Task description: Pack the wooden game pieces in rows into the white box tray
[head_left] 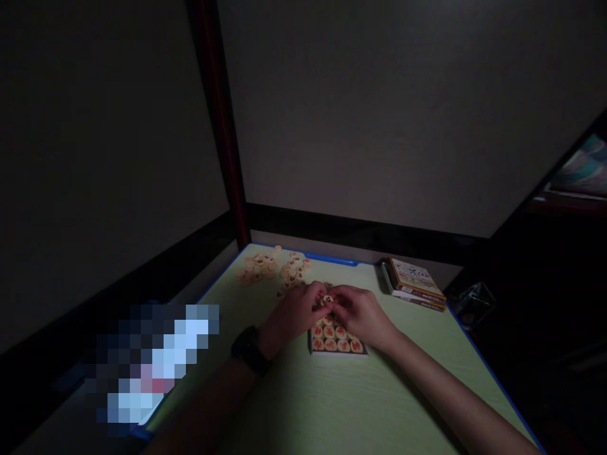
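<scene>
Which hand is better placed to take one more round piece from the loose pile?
Probably the left hand. It is nearer the loose pieces, while the right hand lies farther from them. Both hands' fingers meet at one piece near the box.

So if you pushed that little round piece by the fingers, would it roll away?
The piece looks like a thick disc, so it might roll on its edge but would probably slide lying flat. It's small beside the left hand, so likely light. It looks stiff, too.
</scene>
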### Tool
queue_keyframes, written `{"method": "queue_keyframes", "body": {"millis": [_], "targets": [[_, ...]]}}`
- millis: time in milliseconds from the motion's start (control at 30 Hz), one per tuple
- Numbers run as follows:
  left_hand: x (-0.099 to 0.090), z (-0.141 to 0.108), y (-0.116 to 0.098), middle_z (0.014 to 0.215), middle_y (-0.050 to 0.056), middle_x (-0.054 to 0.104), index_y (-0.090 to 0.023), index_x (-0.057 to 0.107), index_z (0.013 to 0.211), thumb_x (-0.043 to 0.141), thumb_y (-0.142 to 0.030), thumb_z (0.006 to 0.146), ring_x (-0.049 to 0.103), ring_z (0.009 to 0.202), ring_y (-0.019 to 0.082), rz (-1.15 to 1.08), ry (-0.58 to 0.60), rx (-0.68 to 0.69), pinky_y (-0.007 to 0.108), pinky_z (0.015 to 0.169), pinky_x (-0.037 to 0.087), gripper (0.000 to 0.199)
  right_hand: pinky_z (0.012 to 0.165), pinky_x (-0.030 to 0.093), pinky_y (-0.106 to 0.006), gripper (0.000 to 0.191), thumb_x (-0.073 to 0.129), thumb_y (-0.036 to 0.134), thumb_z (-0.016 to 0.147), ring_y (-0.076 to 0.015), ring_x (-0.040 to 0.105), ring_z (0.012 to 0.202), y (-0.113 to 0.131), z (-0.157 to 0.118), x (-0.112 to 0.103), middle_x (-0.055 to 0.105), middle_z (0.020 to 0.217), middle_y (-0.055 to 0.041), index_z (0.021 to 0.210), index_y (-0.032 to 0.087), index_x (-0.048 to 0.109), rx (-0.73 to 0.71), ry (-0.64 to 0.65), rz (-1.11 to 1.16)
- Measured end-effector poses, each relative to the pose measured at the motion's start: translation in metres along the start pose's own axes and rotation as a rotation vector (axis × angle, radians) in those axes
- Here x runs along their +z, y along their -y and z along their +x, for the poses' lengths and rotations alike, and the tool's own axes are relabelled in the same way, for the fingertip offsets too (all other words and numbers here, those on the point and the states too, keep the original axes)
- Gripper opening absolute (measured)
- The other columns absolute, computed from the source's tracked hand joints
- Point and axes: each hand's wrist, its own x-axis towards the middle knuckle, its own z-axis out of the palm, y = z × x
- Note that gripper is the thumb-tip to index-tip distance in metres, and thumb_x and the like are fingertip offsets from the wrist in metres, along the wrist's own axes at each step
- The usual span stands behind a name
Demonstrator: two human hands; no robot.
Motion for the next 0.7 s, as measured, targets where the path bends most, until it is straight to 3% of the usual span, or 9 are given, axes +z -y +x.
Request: {"method": "queue_keyframes", "body": {"millis": [167, 333, 433, 533, 700], "targets": [[0.0, 0.002, 0.005, 0.09, -0.001, 0.072, -0.023, 0.06, 0.096, 0.073, -0.019, 0.08, 0.07, 0.084, 0.017, 0.012, -0.044, 0.033, 0.027, 0.076, 0.054, 0.021, 0.064, 0.047, -0.025, 0.013, 0.058, 0.02, 0.087, -0.016, 0.066, 0.069, 0.003, 0.002, -0.011, 0.072, 0.08, -0.0031, 0.098, 0.019, 0.064, 0.038, 0.047, -0.013], [-0.006, 0.011, 0.025, 0.093, 0.0, 0.072, -0.022, 0.059, 0.096, 0.073, -0.016, 0.079, 0.069, 0.081, 0.015, -0.002, -0.296, -0.01, 0.03, 0.08, 0.056, 0.022, 0.063, 0.049, -0.026, 0.02, 0.058, 0.027, 0.087, -0.0167, 0.068, 0.069, -0.01, 0.007, -0.028, 0.074, 0.081, -0.0052, 0.103, 0.017, 0.064, 0.113, 0.025, 0.048], [-0.01, 0.015, 0.032, 0.095, 0.0, 0.072, -0.022, 0.059, 0.096, 0.071, -0.015, 0.079, 0.069, 0.084, 0.015, -0.024, -0.376, -0.054, 0.03, 0.082, 0.056, 0.021, 0.064, 0.05, -0.026, 0.022, 0.061, 0.029, 0.085, -0.0172, 0.068, 0.071, -0.016, 0.01, -0.038, 0.075, 0.085, -0.0068, 0.102, 0.016, 0.067, 0.113, 0.053, 0.023], [-0.011, 0.015, 0.029, 0.098, 0.0, 0.072, -0.022, 0.061, 0.096, 0.069, -0.016, 0.081, 0.069, 0.085, 0.014, -0.072, -0.33, -0.076, 0.028, 0.081, 0.055, 0.018, 0.061, 0.047, -0.026, 0.016, 0.062, 0.027, 0.084, -0.0161, 0.064, 0.066, -0.016, 0.011, -0.046, 0.074, 0.08, -0.0062, 0.093, 0.016, 0.07, 0.082, 0.088, -0.07], [-0.008, 0.01, 0.012, 0.093, 0.0, 0.072, -0.021, 0.064, 0.092, 0.07, -0.016, 0.079, 0.068, 0.08, 0.014, -0.11, -0.091, -0.032, 0.027, 0.078, 0.054, 0.015, 0.058, 0.043, -0.025, 0.011, 0.063, 0.021, 0.082, -0.0143, 0.06, 0.062, -0.012, 0.011, -0.051, 0.071, 0.073, -0.0032, 0.088, 0.016, 0.071, 0.057, 0.103, -0.107]]}}
